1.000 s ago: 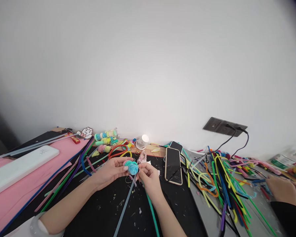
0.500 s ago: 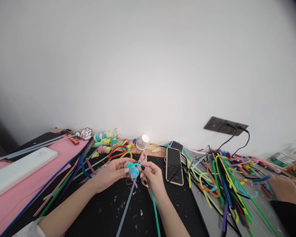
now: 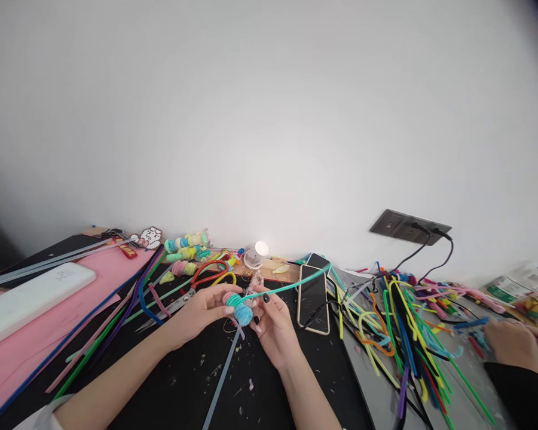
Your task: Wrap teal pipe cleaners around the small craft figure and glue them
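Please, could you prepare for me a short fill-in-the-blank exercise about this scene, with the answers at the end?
The wound coil in the left hand runs from pink through green to ____. The sheet under the white device is ____. ____ black plugs sit in the wall socket. The nearer phone lies to the ____ of the right hand.

Missing words: blue; pink; Two; right.

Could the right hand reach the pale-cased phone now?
Likely yes: the phone lies close beside the right hand, though a teal pipe cleaner and a black cable pass across it in this view.
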Motion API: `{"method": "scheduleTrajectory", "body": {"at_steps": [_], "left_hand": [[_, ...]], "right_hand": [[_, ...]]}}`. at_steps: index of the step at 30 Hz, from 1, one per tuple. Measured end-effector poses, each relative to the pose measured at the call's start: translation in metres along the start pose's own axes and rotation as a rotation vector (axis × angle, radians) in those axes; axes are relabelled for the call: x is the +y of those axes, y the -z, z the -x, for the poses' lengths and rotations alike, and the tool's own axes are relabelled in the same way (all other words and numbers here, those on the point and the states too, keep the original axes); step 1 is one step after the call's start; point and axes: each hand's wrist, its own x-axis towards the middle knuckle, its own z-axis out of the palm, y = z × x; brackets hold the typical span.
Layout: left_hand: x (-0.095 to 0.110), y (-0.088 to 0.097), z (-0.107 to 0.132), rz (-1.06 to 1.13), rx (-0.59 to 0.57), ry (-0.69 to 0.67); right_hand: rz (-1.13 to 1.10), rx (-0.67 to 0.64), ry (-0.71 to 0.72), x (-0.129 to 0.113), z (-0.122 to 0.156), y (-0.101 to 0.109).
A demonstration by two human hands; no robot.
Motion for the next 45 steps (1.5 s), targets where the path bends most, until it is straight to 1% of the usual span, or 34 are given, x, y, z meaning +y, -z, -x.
{"method": "scheduleTrajectory", "body": {"at_steps": [4,7,12,15,19,23,26,32,36,39,45], "left_hand": [[0.002,-0.008,0.002,-0.142,0.019,-0.057],[0.002,-0.012,0.004,-0.205,0.015,-0.071],[0.001,-0.013,0.006,-0.275,0.026,-0.079],[0.000,-0.012,0.005,-0.272,0.045,-0.092],[-0.003,-0.011,0.004,-0.268,0.067,-0.129],[-0.004,-0.011,0.004,-0.342,0.093,-0.131],[-0.004,-0.012,0.004,-0.298,0.081,-0.131],[-0.001,-0.014,0.004,-0.216,0.063,-0.096],[-0.002,-0.014,0.005,-0.188,0.027,-0.057],[-0.003,-0.014,0.005,-0.188,0.024,-0.044],[-0.006,-0.011,0.004,-0.270,0.046,-0.090]], "right_hand": [[0.182,0.072,0.066,0.006,-0.002,0.000],[0.247,0.088,0.080,0.006,-0.002,-0.001],[0.274,0.072,0.075,0.003,-0.001,-0.001],[0.285,0.084,0.066,0.005,-0.001,0.002],[0.322,0.106,0.093,0.008,-0.002,0.007],[0.311,0.055,0.048,0.008,-0.001,0.007],[0.306,0.044,0.027,0.008,-0.001,0.007],[0.328,0.064,0.114,0.008,-0.004,0.007],[0.337,0.070,0.126,0.007,-0.005,0.008],[0.341,0.068,0.115,0.007,-0.005,0.009],[0.338,0.070,0.085,0.008,-0.005,0.009]]}}
